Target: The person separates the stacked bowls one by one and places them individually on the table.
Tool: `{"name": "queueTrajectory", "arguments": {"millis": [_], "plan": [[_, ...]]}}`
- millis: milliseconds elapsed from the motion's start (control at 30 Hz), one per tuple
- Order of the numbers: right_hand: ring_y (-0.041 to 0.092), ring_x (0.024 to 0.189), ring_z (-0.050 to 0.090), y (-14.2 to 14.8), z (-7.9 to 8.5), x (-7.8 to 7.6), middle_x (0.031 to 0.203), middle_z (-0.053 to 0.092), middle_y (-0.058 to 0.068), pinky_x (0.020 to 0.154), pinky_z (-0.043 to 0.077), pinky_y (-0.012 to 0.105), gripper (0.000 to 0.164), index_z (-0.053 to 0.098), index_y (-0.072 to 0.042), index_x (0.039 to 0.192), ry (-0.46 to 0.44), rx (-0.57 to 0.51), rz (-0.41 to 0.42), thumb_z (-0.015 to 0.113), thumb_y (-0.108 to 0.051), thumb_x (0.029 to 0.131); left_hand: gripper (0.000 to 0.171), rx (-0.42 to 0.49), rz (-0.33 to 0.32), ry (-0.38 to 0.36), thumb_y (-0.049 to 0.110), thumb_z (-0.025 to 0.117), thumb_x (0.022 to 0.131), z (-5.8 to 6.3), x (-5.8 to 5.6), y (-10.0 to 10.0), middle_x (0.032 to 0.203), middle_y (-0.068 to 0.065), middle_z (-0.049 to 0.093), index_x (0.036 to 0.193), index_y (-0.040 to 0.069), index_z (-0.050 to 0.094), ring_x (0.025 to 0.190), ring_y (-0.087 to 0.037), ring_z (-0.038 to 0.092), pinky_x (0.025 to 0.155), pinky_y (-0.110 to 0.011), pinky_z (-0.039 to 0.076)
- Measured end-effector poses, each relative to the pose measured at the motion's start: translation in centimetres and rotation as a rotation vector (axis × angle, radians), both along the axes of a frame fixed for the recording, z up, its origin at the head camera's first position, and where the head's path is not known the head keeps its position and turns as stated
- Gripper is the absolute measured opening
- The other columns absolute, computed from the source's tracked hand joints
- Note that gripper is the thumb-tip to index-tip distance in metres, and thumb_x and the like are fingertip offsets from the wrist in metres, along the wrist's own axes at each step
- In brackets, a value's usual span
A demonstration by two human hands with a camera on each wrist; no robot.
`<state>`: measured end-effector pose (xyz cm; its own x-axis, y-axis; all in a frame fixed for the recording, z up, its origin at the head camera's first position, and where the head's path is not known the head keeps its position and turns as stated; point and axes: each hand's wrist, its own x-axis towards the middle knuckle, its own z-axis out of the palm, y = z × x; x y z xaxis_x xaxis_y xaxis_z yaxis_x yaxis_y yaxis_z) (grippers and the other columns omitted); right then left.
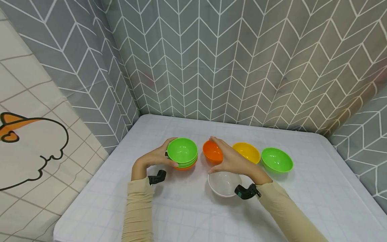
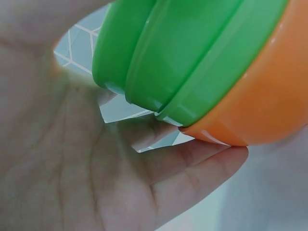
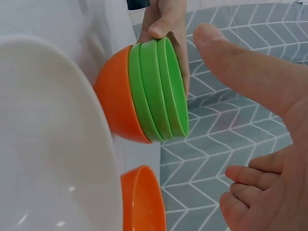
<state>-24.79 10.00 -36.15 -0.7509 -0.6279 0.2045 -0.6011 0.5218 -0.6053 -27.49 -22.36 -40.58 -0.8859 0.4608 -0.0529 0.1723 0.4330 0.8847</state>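
On the left, my left hand grips a stack of bowls, its thumb and fingers spread around the side. Three green bowls are nested in the stack, with an orange bowl at the bottom. In the left wrist view the fingers reach under the orange bowl's side. My right hand holds nothing, thumb and fingers apart, over the space between a white bowl and a single orange bowl. It partly covers both in the head view.
A yellow bowl stands behind the right hand, partly covered by it. Farther right is another green bowl. The white-covered table ends at a grey patterned curtain at the back.
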Motion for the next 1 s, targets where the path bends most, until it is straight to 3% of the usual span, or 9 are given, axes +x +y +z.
{"name": "queueTrajectory", "arguments": {"millis": [333,700,833,1000], "plan": [[0.027,0.138,0.031,-3.8,0.5,-2.8,0.151,0.033,0.011,0.110,0.027,0.044,0.113,0.021,-0.002,0.151,-0.029,0.087,0.020,0.087,-0.043,0.069,0.103,0.039,-0.039,0.017,0.022,0.086,0.070,-0.1,0.0,0.0,0.142,-0.012,0.039,0.149,0.009,0.022,0.130,-0.027,0.039,0.107,-0.049,0.030],[0.029,0.139,0.029,-7.3,-0.2,-4.6,0.154,0.025,0.020,0.111,0.026,0.041,0.119,0.018,0.003,0.151,-0.094,0.182,0.088,0.088,-0.043,0.066,0.101,0.088,-0.078,0.002,0.017,0.086,0.072,-0.4,-0.3,0.0,0.142,-0.012,0.039,0.149,0.009,0.021,0.127,-0.026,0.042,0.105,-0.046,0.033],[0.033,0.135,0.034,-8.3,-0.5,-5.0,0.147,0.036,0.020,0.107,0.033,0.042,0.115,0.022,0.007,0.148,-0.116,0.172,0.127,0.089,-0.039,0.066,0.101,0.083,-0.077,0.008,0.016,0.085,0.072,-0.3,-0.2,-0.1,0.142,-0.011,0.038,0.150,0.010,0.021,0.127,-0.026,0.041,0.105,-0.046,0.032],[0.036,0.137,0.030,-9.1,-0.5,-5.3,0.141,0.042,0.019,0.106,0.034,0.044,0.110,0.025,0.007,0.145,-0.136,0.190,0.137,0.089,-0.037,0.067,0.101,0.072,-0.072,0.006,0.016,0.085,0.071,-0.3,-0.1,-0.2,0.142,-0.010,0.038,0.149,0.010,0.021,0.127,-0.025,0.040,0.105,-0.045,0.032]]}}
